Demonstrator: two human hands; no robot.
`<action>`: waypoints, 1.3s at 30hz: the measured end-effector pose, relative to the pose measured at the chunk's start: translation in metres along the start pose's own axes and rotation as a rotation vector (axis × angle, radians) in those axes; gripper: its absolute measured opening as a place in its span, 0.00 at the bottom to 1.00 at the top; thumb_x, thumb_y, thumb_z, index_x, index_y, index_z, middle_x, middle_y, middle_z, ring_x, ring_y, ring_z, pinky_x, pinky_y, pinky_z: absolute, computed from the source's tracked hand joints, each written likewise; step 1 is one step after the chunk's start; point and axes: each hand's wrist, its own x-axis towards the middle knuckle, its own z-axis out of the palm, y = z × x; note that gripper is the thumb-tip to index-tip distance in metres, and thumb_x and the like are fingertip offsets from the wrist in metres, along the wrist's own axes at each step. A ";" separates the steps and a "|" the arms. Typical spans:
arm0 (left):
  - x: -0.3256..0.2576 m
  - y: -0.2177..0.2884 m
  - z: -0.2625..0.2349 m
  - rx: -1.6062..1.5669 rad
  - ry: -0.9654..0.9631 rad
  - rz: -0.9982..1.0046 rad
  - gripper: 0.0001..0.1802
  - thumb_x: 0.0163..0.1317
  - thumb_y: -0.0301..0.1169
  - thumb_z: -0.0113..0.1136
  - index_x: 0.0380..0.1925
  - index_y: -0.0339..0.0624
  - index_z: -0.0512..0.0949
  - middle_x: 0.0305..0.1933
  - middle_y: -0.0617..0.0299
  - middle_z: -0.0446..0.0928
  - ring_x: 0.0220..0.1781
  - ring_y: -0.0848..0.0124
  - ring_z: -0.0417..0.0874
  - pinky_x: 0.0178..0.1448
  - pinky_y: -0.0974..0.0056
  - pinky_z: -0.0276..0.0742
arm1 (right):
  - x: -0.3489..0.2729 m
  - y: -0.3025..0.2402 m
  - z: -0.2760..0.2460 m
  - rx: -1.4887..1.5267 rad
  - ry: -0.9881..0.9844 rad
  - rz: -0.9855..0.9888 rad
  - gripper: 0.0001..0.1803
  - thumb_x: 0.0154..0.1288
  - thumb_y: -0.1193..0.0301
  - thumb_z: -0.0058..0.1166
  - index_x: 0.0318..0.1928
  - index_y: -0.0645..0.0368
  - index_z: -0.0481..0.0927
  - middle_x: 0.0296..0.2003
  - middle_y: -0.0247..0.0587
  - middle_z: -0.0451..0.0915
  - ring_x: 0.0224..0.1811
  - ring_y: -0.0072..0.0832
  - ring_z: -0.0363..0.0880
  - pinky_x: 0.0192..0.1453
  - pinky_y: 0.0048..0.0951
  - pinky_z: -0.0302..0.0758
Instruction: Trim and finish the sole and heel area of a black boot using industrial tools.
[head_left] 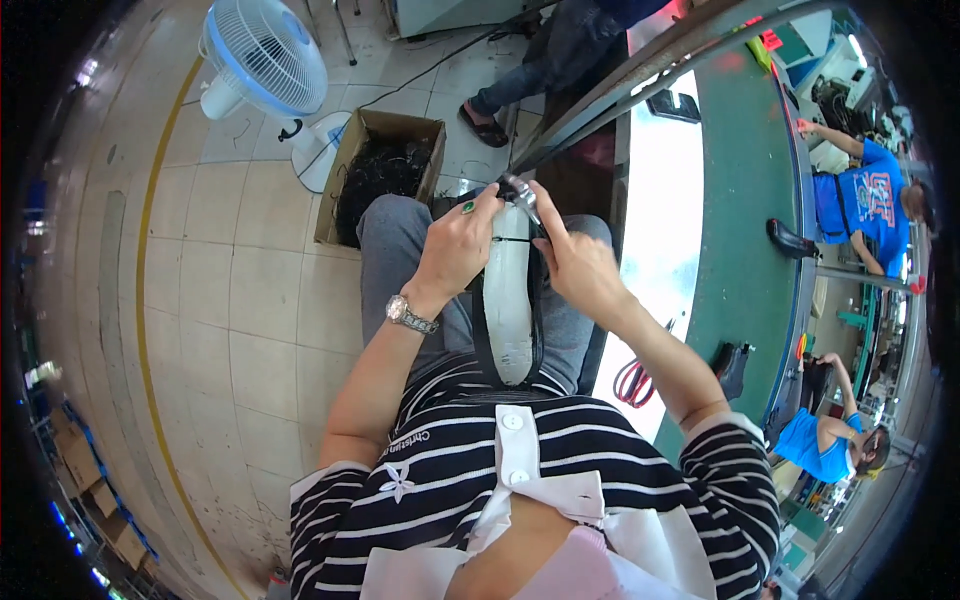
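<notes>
An upturned shoe rests lengthwise in my lap, its pale sole side facing up and its black upper showing around the edges. A thin black band crosses the pale surface near the far end. My left hand, with a green-stoned ring and a wristwatch, has its fingers closed on the shoe's far end. In my right hand is a metal hand tool that looks like pincers, its shiny head against that same far end. Fingers hide the tool's jaws and most of its handles.
A cardboard box of black scraps stands ahead-left, beside a fan. On my right runs a green-topped bench with black shoes and red-and-black loops. Two people in blue sit beyond it; another person's legs show ahead.
</notes>
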 end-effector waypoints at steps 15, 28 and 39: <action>0.002 -0.003 -0.013 -0.437 -0.046 -0.421 0.18 0.64 0.25 0.55 0.54 0.38 0.69 0.52 0.53 0.81 0.34 0.66 0.85 0.37 0.66 0.77 | -0.013 0.013 -0.012 0.196 0.016 -0.058 0.38 0.68 0.68 0.50 0.74 0.44 0.49 0.26 0.52 0.82 0.26 0.46 0.83 0.32 0.45 0.78; 0.002 0.004 -0.019 -0.310 -0.179 -0.397 0.20 0.66 0.28 0.57 0.59 0.42 0.75 0.59 0.57 0.78 0.46 0.77 0.80 0.50 0.71 0.75 | -0.079 0.182 0.120 0.252 0.412 0.708 0.37 0.63 0.68 0.57 0.70 0.58 0.59 0.55 0.62 0.72 0.59 0.50 0.71 0.62 0.44 0.67; -0.032 0.029 -0.004 -0.243 0.075 -0.269 0.22 0.59 0.33 0.67 0.54 0.43 0.80 0.68 0.50 0.67 0.61 0.61 0.75 0.61 0.62 0.73 | -0.265 0.126 0.194 0.461 0.581 1.209 0.26 0.62 0.64 0.62 0.55 0.68 0.73 0.43 0.49 0.76 0.44 0.38 0.77 0.50 0.35 0.74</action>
